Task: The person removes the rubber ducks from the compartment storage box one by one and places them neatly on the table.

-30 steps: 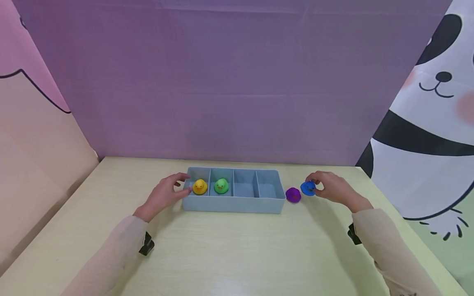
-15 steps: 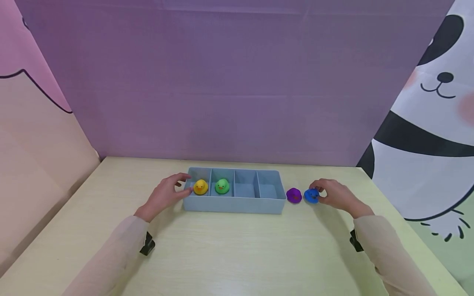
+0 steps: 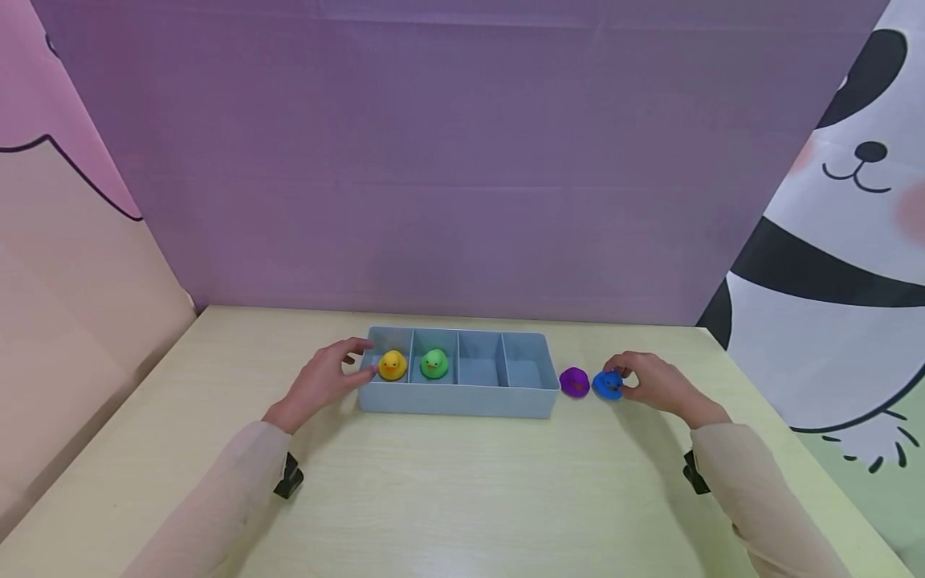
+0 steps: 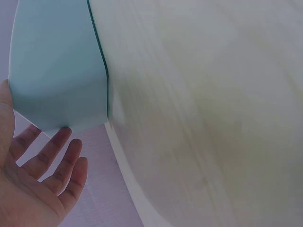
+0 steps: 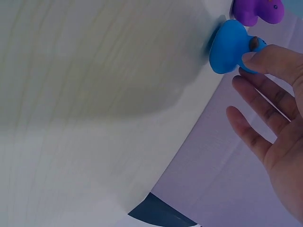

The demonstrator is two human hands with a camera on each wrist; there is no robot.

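Observation:
A pale blue box (image 3: 462,400) with several compartments stands on the table. Its leftmost compartment has a yellow rubber duck (image 3: 393,365) in it, and the one beside it a green rubber duck (image 3: 434,364). My left hand (image 3: 323,383) rests against the box's left end, thumb and fingers spread; in the left wrist view the fingertips touch the end wall (image 4: 59,97). To the right of the box, my right hand (image 3: 659,387) pinches a blue rubber duck (image 5: 228,47) between thumb and fingers, low at the table. A purple rubber duck (image 3: 574,383) sits between it and the box.
The light wooden table (image 3: 448,490) runs back to a purple cloth backdrop (image 3: 462,160). A panda picture (image 3: 831,265) covers the right side wall. The two right compartments of the box show only their bare floors.
My right hand has lowered the blue rubber duck and brought it slightly right, beside the purple one, now at table height. The left hand and the box have stayed in place.

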